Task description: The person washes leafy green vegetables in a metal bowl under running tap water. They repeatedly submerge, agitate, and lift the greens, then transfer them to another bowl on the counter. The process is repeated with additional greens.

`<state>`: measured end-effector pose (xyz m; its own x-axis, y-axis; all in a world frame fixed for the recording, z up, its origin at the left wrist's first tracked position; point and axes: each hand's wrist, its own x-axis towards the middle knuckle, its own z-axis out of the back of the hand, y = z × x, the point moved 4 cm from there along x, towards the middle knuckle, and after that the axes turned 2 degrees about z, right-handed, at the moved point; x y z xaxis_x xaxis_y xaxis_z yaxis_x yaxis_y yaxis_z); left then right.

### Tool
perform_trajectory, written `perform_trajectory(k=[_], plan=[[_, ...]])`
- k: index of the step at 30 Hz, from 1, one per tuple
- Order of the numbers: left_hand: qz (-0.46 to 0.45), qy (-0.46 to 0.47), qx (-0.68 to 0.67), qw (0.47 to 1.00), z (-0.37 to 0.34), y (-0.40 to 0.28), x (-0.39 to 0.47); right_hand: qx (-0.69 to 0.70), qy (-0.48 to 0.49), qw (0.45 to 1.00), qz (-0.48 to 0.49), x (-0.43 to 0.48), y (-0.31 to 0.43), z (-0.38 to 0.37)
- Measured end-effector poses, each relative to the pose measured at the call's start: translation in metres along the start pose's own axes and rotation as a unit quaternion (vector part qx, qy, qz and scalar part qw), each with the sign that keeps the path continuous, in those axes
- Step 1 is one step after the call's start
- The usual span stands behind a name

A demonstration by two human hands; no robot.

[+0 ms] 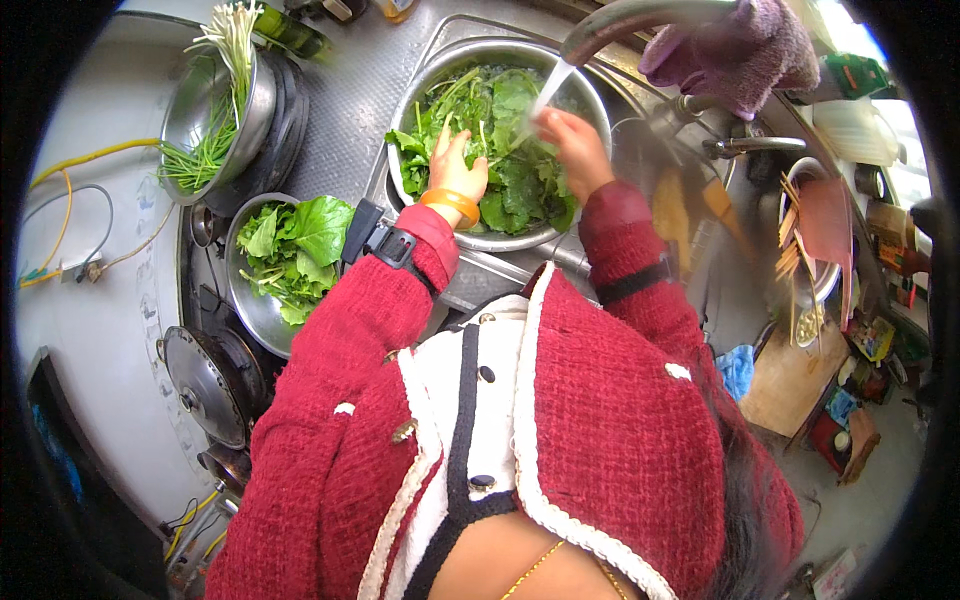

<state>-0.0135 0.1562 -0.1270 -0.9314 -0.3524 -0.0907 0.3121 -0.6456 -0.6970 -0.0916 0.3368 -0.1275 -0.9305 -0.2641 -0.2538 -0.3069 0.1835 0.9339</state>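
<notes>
A round metal basin (602, 97) sits in the sink, filled with wet leafy greens (517, 184). Over the left part of the greens lies my left hand (456, 171), fingers spread and touching the leaves; an orange bangle circles its wrist. My right hand (581, 150) is at the basin's right side, its fingers curled together at a leaf stem. Water runs from the faucet (600, 37) onto those fingertips, and the spray partly hides them.
At left, a metal bowl (255, 300) holds more leafy greens. Behind it, another bowl (259, 127) contains scallion-like stalks. A lidded pan (202, 386) stands at the left. A purple towel (750, 56) hangs by the faucet. Chopsticks (789, 217) and a cutting board (795, 379) are at right.
</notes>
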Motion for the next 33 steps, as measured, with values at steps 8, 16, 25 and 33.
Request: perform_trajectory(k=[8, 16, 25, 33], plan=[[0.051, 0.008, -0.017, 0.999, 0.041, -0.01, -0.024, -0.104, -0.18, 0.977, -0.053, -0.031, 0.003, 0.075], [0.066, -0.021, -0.063, 0.996, 0.075, 0.0, -0.043, 0.027, -0.31, 0.95, 0.014, -0.053, 0.02, 0.133], [0.03, -0.101, -0.224, 0.969, 0.156, 0.022, -0.063, 0.1, -0.344, 0.932, 0.053, -0.03, 0.018, 0.158], [0.075, -0.095, -0.317, 0.941, 0.167, 0.029, -0.092, -0.293, -0.273, 0.898, 0.183, -0.037, 0.019, 0.083]])
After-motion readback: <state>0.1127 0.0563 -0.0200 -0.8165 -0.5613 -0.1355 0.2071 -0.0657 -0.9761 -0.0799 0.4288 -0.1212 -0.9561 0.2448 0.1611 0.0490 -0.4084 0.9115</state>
